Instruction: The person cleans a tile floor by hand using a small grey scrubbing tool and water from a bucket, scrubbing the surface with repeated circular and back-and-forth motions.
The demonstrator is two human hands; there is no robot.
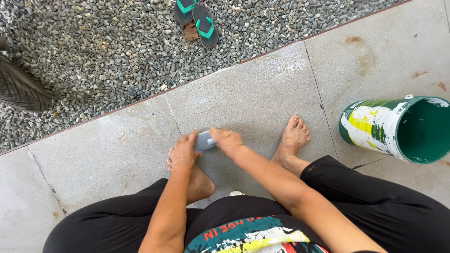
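Low over the tiled floor (262,93), left hand (183,152) and right hand (226,139) both grasp a small grey block (205,140) just above the left foot (199,182), the green bucket (398,129) untouched well apart.

You are sitting low over a grey speckled stone-tile floor (262,93), and both hands are meeting on a small flat grey-blue rectangular object (205,140). Your left hand (183,152) is pinching its left end above your bare left foot (199,182), while your right hand (226,139) is gripping its right end. Your bare right foot (293,138) is resting flat on the tile. A green plastic bucket smeared with white and yellow paint (398,129) is lying tipped nearby. A pair of dark sandals with teal straps (197,18) is lying on the grey pebble bed (93,56).
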